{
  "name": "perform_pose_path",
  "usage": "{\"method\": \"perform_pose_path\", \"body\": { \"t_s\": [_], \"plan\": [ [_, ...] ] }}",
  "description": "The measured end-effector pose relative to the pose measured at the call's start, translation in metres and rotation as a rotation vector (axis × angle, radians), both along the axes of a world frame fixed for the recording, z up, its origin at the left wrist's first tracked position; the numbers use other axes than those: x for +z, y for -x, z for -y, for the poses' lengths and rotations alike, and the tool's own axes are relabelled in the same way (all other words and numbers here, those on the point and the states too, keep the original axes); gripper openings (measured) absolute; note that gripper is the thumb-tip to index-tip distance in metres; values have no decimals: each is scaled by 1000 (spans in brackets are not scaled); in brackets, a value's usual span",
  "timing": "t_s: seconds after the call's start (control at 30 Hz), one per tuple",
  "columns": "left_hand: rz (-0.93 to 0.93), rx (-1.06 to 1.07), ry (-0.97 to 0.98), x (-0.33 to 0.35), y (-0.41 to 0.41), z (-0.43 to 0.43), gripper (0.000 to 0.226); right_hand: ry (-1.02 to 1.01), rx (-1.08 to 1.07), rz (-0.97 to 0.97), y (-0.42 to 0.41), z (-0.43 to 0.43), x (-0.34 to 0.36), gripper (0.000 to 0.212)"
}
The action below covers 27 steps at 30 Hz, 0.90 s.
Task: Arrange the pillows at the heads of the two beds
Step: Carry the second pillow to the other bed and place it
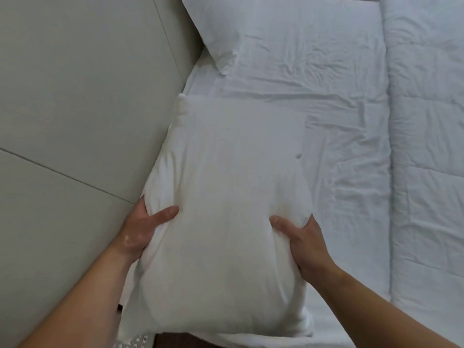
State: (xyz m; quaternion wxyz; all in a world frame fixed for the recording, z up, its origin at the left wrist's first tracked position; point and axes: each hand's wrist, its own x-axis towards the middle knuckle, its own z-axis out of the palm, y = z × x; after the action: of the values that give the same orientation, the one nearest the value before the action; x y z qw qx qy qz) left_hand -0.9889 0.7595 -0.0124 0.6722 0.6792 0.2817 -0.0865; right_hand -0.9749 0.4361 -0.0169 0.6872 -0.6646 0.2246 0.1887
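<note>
A plump white pillow [226,192] lies lengthwise at the head of the bed, its left side against the grey padded headboard [82,96]. My left hand [143,229] grips its left edge, thumb pressed into the top. On the opposite edge my right hand [301,242] squeezes the fabric the same way. A second white pillow [251,28] rests farther along the headboard, at the top of the view. Both lie on the wrinkled white sheet [339,136].
A folded white quilted duvet [426,151] runs down the right side of the bed. At the bottom edge a dark strip [175,341] and a white remote with buttons [135,344] show beside the mattress.
</note>
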Motion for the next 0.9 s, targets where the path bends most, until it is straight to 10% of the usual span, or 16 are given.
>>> {"method": "perform_pose_path", "body": {
  "t_s": [0.63,0.73,0.9],
  "plan": [
    [-294,-185,-222,-156,-18,-36,113,362,430,-351,-35,1,-95,58],
    [-363,-198,-223,-144,-8,-42,119,772,589,-221,-44,2,-69,94],
    [-439,-178,-185,-134,20,-52,129,948,973,304,-102,-51,-33,83]
  ]
}}
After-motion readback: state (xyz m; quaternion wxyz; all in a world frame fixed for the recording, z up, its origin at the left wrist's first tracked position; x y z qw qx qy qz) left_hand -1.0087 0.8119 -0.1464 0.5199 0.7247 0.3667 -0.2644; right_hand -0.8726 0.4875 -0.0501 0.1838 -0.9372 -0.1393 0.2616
